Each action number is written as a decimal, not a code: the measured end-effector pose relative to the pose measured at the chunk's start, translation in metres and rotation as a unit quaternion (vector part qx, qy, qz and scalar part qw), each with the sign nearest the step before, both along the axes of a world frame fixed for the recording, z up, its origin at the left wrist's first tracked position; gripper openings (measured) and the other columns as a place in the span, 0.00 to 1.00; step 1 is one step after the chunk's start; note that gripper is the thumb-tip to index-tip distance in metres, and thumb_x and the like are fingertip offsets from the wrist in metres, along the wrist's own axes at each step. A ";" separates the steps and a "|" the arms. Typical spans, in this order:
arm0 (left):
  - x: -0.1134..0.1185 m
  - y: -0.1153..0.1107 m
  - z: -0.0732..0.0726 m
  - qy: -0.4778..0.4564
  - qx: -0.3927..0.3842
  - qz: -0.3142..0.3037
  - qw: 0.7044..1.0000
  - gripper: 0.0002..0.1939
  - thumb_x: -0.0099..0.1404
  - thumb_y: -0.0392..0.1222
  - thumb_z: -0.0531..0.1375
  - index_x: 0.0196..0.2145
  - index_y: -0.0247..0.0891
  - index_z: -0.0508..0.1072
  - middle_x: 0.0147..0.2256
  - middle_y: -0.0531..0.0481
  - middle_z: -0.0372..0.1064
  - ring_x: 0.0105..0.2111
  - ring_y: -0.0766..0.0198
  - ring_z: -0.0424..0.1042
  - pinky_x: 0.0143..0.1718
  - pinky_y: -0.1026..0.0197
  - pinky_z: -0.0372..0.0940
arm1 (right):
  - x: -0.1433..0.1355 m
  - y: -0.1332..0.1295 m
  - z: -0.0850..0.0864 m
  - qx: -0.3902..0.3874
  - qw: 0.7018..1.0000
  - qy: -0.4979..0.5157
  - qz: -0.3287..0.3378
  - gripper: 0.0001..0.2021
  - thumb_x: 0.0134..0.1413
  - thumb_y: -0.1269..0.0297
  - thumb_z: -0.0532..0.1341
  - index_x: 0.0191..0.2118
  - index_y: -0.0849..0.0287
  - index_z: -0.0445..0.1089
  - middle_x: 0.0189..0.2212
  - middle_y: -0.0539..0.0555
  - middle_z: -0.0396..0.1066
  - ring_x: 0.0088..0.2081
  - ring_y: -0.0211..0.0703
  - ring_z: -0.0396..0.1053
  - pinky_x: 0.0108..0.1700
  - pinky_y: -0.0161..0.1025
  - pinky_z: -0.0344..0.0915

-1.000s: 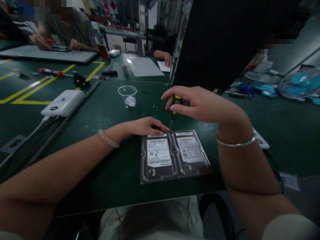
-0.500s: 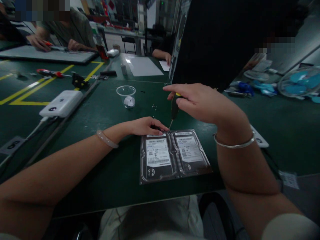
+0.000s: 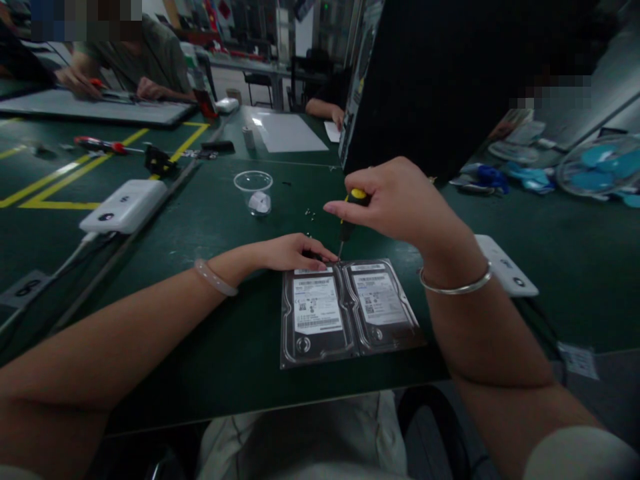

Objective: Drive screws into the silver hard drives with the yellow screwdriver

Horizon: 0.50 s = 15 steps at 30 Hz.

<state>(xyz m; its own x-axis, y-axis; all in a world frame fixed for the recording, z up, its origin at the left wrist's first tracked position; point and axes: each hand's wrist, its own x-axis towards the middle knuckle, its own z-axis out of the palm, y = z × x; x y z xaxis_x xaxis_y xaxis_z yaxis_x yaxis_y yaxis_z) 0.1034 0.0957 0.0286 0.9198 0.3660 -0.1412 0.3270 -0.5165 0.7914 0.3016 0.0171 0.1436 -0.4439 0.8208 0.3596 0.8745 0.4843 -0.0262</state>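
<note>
Two hard drives lie side by side on the green table, a left hard drive (image 3: 316, 313) and a right hard drive (image 3: 383, 308), white labels facing up. My left hand (image 3: 295, 253) is closed at the left drive's far edge, thumb on the near side and fingers behind. Its index fingertip is beside the screwdriver's tip. In my right hand (image 3: 395, 197) is a black and yellow screwdriver (image 3: 346, 229), handle pinched between thumb and fingers. The screwdriver stands nearly upright, its tip at the far edge where the drives meet. Just what it touches is too small to make out.
Small screws (image 3: 311, 215) lie beyond my left hand, near a clear plastic cup (image 3: 253, 193) holding something white. White power strips (image 3: 125, 205) are on both sides. A large black case (image 3: 440, 87) stands at the back right. Across the table, a person (image 3: 150, 63) works on a panel.
My right hand has shifted slightly left and its fingers have curled round the screwdriver's handle, turning at the wrist. My left hand and both drives stay put.
</note>
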 end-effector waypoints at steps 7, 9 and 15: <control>0.000 0.000 0.000 -0.002 -0.001 -0.003 1.000 0.21 0.68 0.48 0.61 0.57 0.42 0.74 0.53 0.48 0.75 0.51 0.60 0.74 0.53 0.59 0.64 | 0.003 0.006 -0.002 -0.011 0.999 0.002 0.042 0.18 0.61 0.47 0.59 0.34 0.58 0.71 0.32 0.53 0.69 0.38 0.46 0.66 0.43 0.44 0.59; 0.000 0.000 -0.002 -0.010 0.004 -0.002 1.000 0.20 0.68 0.47 0.61 0.56 0.42 0.74 0.52 0.49 0.75 0.51 0.60 0.74 0.53 0.60 0.64 | 0.005 0.006 -0.002 -0.019 0.996 0.011 0.086 0.13 0.61 0.52 0.60 0.38 0.58 0.71 0.37 0.54 0.71 0.42 0.46 0.67 0.46 0.44 0.60; 0.000 0.001 -0.004 -0.017 -0.010 -0.007 1.000 0.21 0.68 0.47 0.61 0.56 0.40 0.74 0.53 0.48 0.75 0.51 0.60 0.74 0.53 0.60 0.64 | 0.014 0.000 0.007 -0.077 0.983 0.090 0.140 0.17 0.55 0.61 0.66 0.50 0.58 0.70 0.47 0.56 0.73 0.46 0.47 0.70 0.48 0.44 0.66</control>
<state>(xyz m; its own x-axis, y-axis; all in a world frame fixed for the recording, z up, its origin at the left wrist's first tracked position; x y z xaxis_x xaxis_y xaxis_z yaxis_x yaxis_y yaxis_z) 0.1031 0.0971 0.0247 0.9293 0.3503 -0.1171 0.2925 -0.5042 0.8125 0.3160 0.0167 0.1511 -0.6008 0.7259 0.3347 0.6812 0.6841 -0.2608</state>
